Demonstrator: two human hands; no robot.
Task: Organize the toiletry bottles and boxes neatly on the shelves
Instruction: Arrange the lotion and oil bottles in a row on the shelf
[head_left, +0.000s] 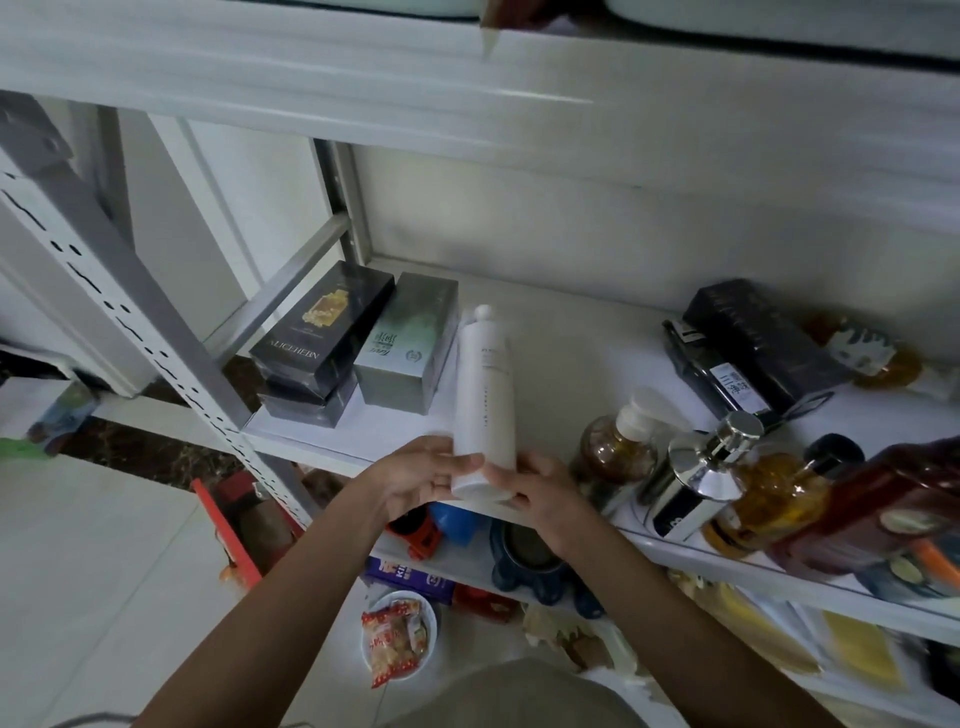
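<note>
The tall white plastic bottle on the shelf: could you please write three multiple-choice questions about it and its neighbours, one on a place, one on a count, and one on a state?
1. Where is the tall white plastic bottle relative to the grey-green cardboard box?
A. To its right
B. On top of it
C. To its left

2. How many black cardboard boxes are stacked at the left end of the white metal shelf?
A. One
B. Two
C. Four

3. How do the left hand and the right hand meet the bottle?
A. Both grip its lower end
B. Only the left touches it
C. Neither touches it

Answers:
1 A: the bottle is just right of the box.
2 B: one box lies on another.
3 A: fingers of both hands curl round its base.
</note>
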